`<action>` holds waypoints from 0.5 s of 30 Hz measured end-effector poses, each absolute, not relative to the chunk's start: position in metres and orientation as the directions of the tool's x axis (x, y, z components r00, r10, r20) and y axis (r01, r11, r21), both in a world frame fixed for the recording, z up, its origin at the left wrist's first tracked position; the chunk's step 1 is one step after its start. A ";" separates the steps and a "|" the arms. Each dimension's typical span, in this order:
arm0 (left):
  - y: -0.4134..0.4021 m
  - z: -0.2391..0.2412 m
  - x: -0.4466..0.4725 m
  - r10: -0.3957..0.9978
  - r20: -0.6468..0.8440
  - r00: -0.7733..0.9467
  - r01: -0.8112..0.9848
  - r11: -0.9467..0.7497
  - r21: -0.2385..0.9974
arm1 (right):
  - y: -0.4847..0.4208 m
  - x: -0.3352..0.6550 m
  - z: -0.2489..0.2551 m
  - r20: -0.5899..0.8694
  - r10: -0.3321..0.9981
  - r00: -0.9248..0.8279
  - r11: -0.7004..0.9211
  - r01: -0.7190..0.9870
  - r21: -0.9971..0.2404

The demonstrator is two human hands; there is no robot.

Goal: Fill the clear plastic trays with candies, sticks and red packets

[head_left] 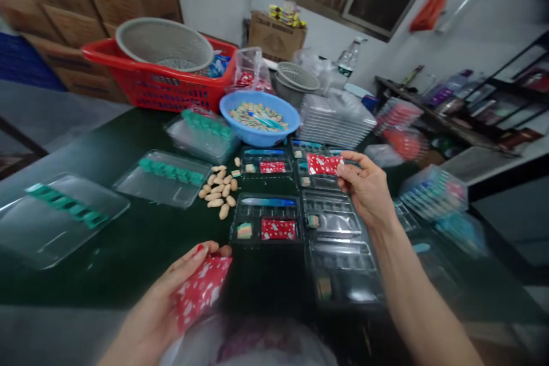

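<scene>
My left hand (171, 291) is closed on red patterned packets (203, 289) low in the view; how many lie in it I cannot tell. My right hand (364, 186) pinches one red packet (322, 164) by its right end, over a clear tray at the back of the right column. The front left tray (268, 217) holds a blue pen, a striped cube and a red packet. Behind it, another tray (266, 163) carries similar items. Two trays at the right, a middle one (338, 220) and a front one (345, 274), each show a single striped cube.
Peanuts (219, 189) lie left of the trays. Farther left are clear lids (167, 186) with green strips. Behind stand a blue basin (231, 120) of striped cubes, a red basket (141, 83) and stacked clear trays (337, 117). Cardboard boxes (86, 17) line the back left.
</scene>
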State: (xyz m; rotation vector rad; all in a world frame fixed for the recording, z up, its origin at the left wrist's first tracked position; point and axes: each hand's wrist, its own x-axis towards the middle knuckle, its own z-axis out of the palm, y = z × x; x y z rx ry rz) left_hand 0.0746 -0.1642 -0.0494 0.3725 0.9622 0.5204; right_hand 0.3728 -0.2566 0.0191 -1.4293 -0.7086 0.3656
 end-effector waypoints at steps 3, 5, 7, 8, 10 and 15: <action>-0.170 -0.046 0.089 0.555 -0.694 0.458 -0.206 0.826 0.525 | -0.282 0.397 -0.004 0.148 0.560 0.815 0.097 0.113 -0.989; -0.175 -0.044 0.099 0.527 -0.701 0.480 -0.173 0.841 0.513 | -0.290 0.415 -0.020 0.110 0.507 0.855 0.065 0.089 -0.994; -0.178 -0.041 0.107 0.505 -0.701 0.503 -0.155 0.851 0.502 | -0.290 0.435 -0.033 0.090 0.446 0.890 0.026 0.087 -0.996; -0.180 -0.040 0.110 0.497 -0.699 0.513 -0.152 0.855 0.496 | -0.289 0.445 -0.038 0.082 0.420 0.904 0.005 0.089 -0.996; -0.181 -0.038 0.115 0.489 -0.700 0.519 -0.150 0.859 0.489 | -0.285 0.463 -0.047 0.072 0.393 0.917 -0.034 0.092 -0.995; -0.181 -0.040 0.119 0.495 -0.687 0.532 -0.170 0.857 0.486 | -0.261 0.491 -0.062 0.080 0.417 0.905 -0.144 0.153 -0.978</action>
